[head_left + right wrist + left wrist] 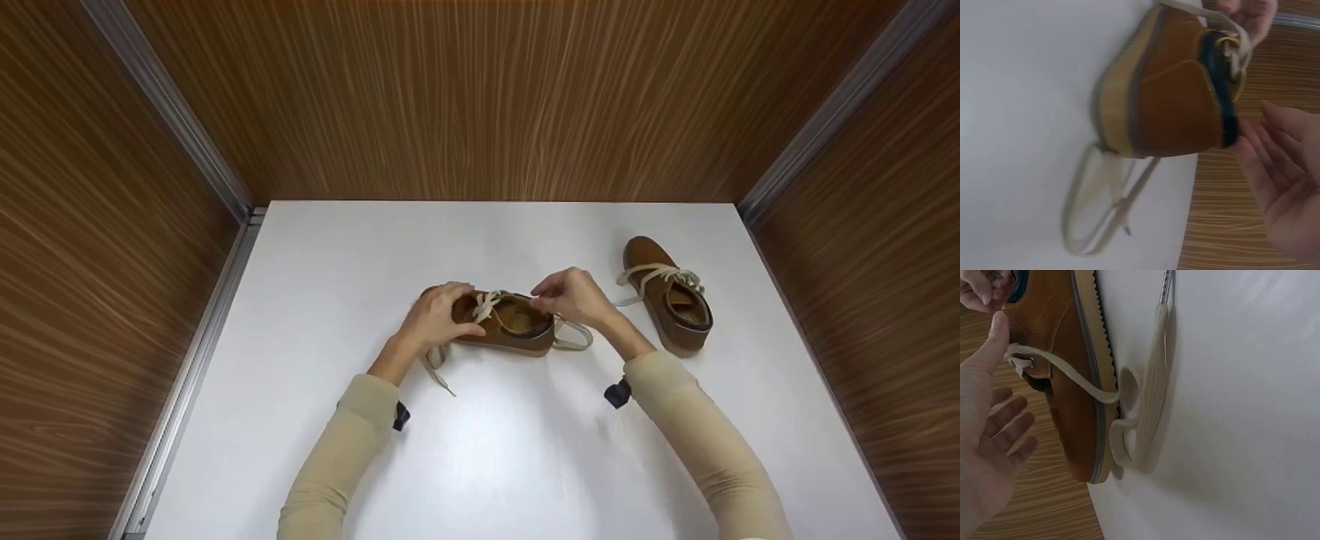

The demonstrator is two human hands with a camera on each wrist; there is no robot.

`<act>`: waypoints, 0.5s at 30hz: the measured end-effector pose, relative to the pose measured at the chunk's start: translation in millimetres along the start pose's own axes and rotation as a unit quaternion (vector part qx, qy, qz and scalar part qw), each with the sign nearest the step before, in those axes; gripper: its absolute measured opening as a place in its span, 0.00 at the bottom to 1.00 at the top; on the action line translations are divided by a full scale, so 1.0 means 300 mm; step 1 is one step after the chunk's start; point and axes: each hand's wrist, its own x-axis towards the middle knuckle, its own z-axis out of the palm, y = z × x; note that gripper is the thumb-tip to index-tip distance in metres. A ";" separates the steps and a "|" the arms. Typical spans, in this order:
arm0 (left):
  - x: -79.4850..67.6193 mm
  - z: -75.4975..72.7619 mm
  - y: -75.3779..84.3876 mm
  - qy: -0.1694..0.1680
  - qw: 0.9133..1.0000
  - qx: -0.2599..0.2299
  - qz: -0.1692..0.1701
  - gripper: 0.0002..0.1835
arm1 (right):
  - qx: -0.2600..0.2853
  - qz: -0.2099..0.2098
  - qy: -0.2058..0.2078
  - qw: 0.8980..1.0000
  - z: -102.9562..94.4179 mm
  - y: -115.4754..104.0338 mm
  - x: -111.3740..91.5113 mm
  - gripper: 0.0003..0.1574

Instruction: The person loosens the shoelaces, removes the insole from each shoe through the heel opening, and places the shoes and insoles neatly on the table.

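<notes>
On a white desk [480,450] amid wood-grain walls [480,97], the left hand [435,319], spread, straddles a shoe [499,339], while the right hand [576,297], fingers parted, meets its collar [1223,90].

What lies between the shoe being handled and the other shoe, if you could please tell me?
In the head view: the right hand and wrist, a lace loop by the handled shoe, and a trailing lace from the other shoe.

White tabletop [480,465] under middle shoe [511,342] and rightmost shoe [663,306]
</notes>
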 end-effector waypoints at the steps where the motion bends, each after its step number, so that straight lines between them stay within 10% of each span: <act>1: 0.000 -0.005 -0.007 -0.008 1.000 0.000 -0.006 0.46 | 0.004 0.006 -0.021 1.000 -0.010 -0.008 0.004 0.11; 7: 0.003 -0.021 -0.045 -0.053 0.998 0.010 -0.033 0.50 | 0.031 0.047 -0.111 0.992 -0.044 -0.057 0.038 0.11; 15: 0.009 -0.023 -0.075 -0.077 0.996 0.023 -0.041 0.49 | 0.044 0.072 -0.132 0.988 -0.023 -0.089 0.079 0.11</act>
